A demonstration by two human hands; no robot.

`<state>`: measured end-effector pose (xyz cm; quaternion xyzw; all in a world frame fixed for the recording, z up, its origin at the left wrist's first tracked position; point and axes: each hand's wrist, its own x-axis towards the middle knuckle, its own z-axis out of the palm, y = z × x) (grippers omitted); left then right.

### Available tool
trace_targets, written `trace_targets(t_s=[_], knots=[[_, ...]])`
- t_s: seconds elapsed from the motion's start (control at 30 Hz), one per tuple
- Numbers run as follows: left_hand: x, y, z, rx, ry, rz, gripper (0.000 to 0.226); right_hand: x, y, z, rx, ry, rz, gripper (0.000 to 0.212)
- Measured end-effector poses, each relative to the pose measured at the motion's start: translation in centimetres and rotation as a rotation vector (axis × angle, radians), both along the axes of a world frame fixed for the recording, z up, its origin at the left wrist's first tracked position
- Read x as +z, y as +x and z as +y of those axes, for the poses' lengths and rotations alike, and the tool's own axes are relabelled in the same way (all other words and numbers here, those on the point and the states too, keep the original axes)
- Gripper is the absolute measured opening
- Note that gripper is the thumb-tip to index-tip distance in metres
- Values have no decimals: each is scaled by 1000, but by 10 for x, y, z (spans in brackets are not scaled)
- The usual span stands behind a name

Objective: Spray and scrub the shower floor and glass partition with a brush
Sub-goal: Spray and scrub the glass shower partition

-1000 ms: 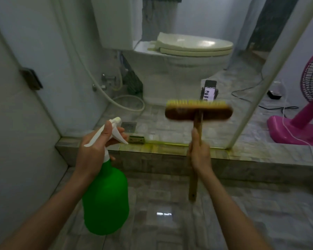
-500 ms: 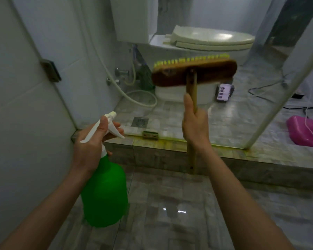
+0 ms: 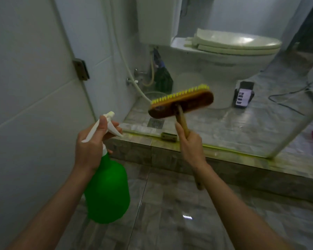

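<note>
Bottle point(image 3: 107, 192) left of brush point(image 3: 181, 103), toilet point(image 3: 224, 56) apparently behind.

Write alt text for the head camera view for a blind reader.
A person's right hand holds a wooden yellow-bristled brush by its handle, head raised before a glass partition, while the left hand grips a green spray bottle. Beyond the glass stands a closed toilet on a raised tiled floor.

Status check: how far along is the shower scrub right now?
Done: nothing visibly; a yellow-green line runs along the base of the glass partition, and the floor shows no foam. In hand: the left hand holds the green spray bottle, the right hand holds the brush raised, bristles toward the glass, contact unclear. Left: spraying and scrubbing both floor and glass.
</note>
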<state>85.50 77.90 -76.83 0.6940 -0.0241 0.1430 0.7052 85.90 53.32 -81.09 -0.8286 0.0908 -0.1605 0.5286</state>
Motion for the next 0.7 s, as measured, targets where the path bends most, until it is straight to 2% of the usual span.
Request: trace_targets(t_s=[0.07, 0.13, 0.3, 0.43, 0.6, 0.7], knots=[[-5, 2, 6, 3, 5, -2, 32, 40, 23, 17, 50, -56, -87, 53], [-9, 4, 14, 26, 15, -8, 32, 45, 31, 25, 85, -68, -115, 53], [-13, 6, 30, 74, 40, -18, 53, -37, -21, -16, -22, -204, 172, 54], [-14, 2, 48, 133, 27, 12, 36, -39, -10, -8, -73, -378, 196, 61], [-12, -6, 67, 164, 54, 40, 31, -8, 55, 94, 165, -719, 210, 55], [-12, -10, 71, 194, 60, 43, 33, -2, 63, 99, 187, -827, 245, 54]])
